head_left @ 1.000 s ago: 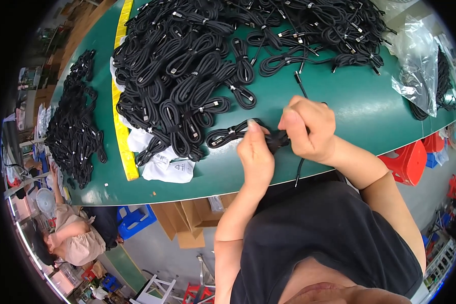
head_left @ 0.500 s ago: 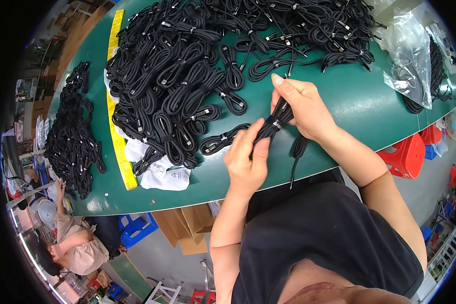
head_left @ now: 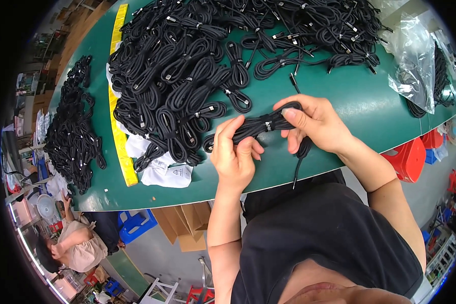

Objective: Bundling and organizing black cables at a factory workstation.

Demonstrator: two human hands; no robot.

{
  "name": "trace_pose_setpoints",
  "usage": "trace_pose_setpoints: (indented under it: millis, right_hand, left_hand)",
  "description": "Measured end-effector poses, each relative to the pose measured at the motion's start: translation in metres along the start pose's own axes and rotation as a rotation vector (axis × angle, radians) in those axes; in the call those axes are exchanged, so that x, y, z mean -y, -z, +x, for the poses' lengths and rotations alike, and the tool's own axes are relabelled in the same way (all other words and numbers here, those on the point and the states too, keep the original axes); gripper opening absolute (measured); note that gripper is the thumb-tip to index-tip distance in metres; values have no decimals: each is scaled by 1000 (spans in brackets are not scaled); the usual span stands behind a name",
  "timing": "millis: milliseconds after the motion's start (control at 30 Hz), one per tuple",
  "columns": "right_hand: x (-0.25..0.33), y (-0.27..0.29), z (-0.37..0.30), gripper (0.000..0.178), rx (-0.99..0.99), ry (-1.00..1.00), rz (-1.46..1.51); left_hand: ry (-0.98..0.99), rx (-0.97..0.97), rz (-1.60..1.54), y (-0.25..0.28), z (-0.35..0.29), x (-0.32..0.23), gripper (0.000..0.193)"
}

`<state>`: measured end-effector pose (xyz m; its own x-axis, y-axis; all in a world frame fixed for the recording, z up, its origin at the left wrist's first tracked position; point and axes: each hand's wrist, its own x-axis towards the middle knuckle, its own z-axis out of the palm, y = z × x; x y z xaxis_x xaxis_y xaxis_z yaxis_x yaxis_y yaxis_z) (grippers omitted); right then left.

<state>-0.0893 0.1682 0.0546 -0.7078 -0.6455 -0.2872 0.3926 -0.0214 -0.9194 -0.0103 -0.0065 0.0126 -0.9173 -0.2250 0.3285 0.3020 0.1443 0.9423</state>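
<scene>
Between my two hands is a coiled black cable (head_left: pixel 266 125), bound at its middle with a tie that carries a light tag. My right hand (head_left: pixel 319 124) grips its right end, thumb on top and fingers curled beneath. At the other end, my left hand (head_left: pixel 234 154) has its thumb and fingers around the loops. Below my right hand a black cable length (head_left: pixel 303 150) runs toward the table edge; whether it belongs to the held coil is hidden. A metal-tipped plug (head_left: pixel 293 80) lies just beyond my right hand.
A large heap of tied black cables (head_left: pixel 182 81) covers the far and left part of the green table (head_left: pixel 359 111). Yellow tape (head_left: pixel 117 101) divides it from another cable pile (head_left: pixel 73 131). Around are white bags (head_left: pixel 166 175), a clear plastic bag (head_left: pixel 414 61), a red stool (head_left: pixel 408 159) and a seated co-worker (head_left: pixel 81 245).
The held coil has turned from steeply slanted to nearly level, its tag now facing up. My right hand has come down nearer to me, and my left has shifted slightly left.
</scene>
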Motion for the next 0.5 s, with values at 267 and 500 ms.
trace_pose_setpoints:
  millis: [267,500]
  right_hand:
    - [10,27,0,31,-108,146,-187]
    - [7,50,-28,37,301,424,-1467]
  left_hand:
    - [-270,-266,409,21,30,-18,18]
    - [-559,-393,1064,84,85,-24,22]
